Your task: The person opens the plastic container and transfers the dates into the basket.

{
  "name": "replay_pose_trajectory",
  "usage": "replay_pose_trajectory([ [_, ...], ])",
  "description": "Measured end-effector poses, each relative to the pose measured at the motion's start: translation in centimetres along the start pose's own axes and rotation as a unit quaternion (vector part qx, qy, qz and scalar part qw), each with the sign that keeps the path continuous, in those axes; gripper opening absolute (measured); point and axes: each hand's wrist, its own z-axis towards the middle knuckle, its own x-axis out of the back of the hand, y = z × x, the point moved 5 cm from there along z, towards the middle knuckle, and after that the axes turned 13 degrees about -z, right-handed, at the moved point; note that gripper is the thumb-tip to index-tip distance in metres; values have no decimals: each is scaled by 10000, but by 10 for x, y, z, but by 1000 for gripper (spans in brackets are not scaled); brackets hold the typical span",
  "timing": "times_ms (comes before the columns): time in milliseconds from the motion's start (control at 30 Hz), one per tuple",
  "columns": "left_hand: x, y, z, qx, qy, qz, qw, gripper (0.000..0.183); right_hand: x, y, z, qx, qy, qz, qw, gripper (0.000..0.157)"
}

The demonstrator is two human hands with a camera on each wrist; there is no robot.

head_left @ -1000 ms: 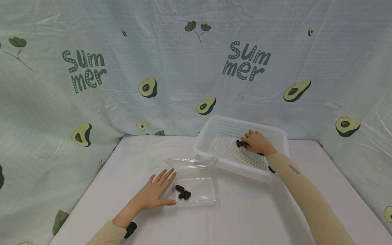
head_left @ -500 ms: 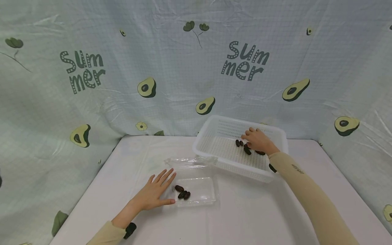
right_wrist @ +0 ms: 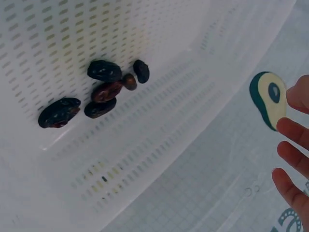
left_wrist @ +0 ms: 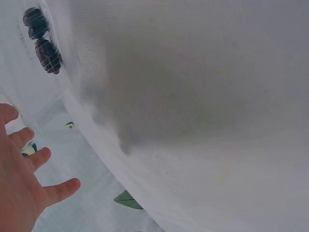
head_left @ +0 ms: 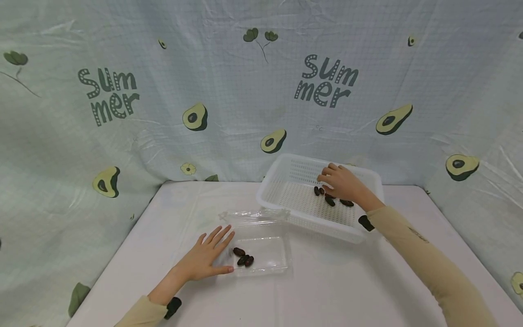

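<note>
Several dark brown dates [right_wrist: 106, 92] lie on the floor of a white perforated basket [head_left: 278, 200]. Over them hovers my right hand [head_left: 345, 184], fingers loosely bent; in the right wrist view its thumb and fingertips [right_wrist: 289, 154] stand apart with no date between them. Nearer to me is a clear plastic box [head_left: 265, 254], its lid [head_left: 255, 216] folded back. A small cluster of dates [head_left: 244, 257] sits at the left of this box. My left hand [head_left: 204, 256] spreads its straight fingers along the box's left side, fingertips right at the edge.
Both containers stand on a white-covered table [head_left: 318, 290], the basket at the back right, close behind the box. A printed curtain [head_left: 229, 91] with avocados and lettering hangs along the back and sides.
My right hand has risen a little from the dates, and more of them show below it than a second ago. The left hand stays in place beside the box.
</note>
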Motion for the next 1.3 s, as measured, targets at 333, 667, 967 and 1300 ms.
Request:
replay_pose_trajectory([
  [333,0,1,0,65,-48,-14,10000,86,37,-26,-3,370,655,30,9972,17],
  [667,-1,0,-2,64,-14,36,10000,85,54,-68,-13,896,1171,48,9891,27],
  [967,-2,0,-2,-8,68,115,9999,86,56,-112,-17,1139,1314,286,9844,12],
  [1300,-1,0,-3,68,39,118,9999,85,40,-163,-2,1532,987,488,9820,25],
])
